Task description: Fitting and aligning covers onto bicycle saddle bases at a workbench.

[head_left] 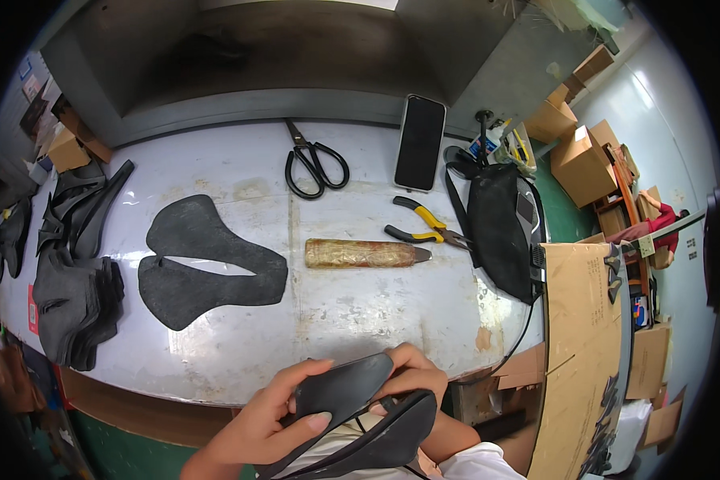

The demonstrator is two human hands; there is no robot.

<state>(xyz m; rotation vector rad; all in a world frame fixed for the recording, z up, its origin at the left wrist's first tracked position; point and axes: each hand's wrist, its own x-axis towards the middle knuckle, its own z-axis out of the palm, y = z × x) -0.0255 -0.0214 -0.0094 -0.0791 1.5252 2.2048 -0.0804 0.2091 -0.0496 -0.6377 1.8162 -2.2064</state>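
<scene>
Near the table's front edge, my left hand [276, 424] and my right hand [412, 372] both grip a curved black two-lobed piece [344, 388], shaped like a bicycle saddle cover. My left thumb lies on its surface with the fingers behind its edge. My right fingers are bent round its far end, partly hidden by it. Beyond my hands, a similar black piece [256, 256] with a slit between its lobes lies flat on the table [352, 320]. Right of that lies a knife [368, 254] with a taped handle and a short pointed blade.
Black-handled scissors [316, 168] lie farther back, and a phone [420, 144] leans upright near them. Yellow-and-black pliers [428, 224] lie beside a black bag [496, 232]. Stacked black pieces [76, 308] fill the left side. A cardboard sheet [580, 320] stands right; a person [656, 232] is farther off.
</scene>
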